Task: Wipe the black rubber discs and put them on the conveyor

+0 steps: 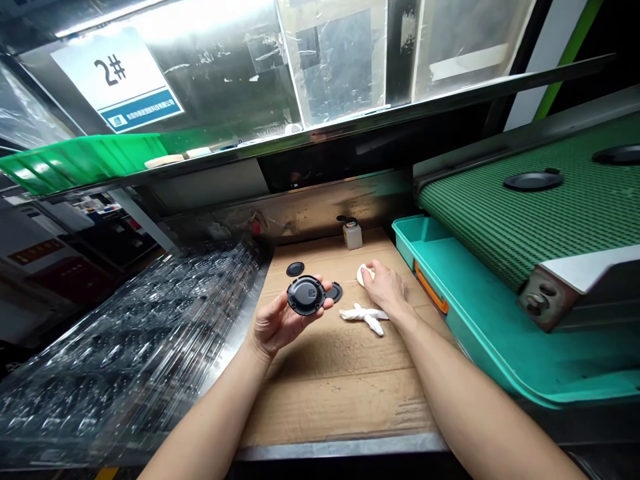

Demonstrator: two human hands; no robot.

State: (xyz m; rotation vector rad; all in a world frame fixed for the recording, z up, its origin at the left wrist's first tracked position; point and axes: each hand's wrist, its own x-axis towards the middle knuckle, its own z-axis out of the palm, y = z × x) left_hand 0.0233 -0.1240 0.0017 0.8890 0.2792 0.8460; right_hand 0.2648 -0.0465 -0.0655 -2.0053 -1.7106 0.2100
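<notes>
black round cover (305, 295): held in left hand (278, 325), between thumb and fingers, above worktop (340, 393). cream pad (361, 273): pinched by right hand (386, 285), apart from the cover, to its right.

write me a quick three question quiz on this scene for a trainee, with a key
1. What does the left hand hold?
2. True or false: the teal bin sits to the right of the cardboard sheet.
3. The right hand has its fingers on:
a) a white bottle
b) a pale round pad
c) a green basket

Key:
1. A round black part.
2. True.
3. b
</notes>
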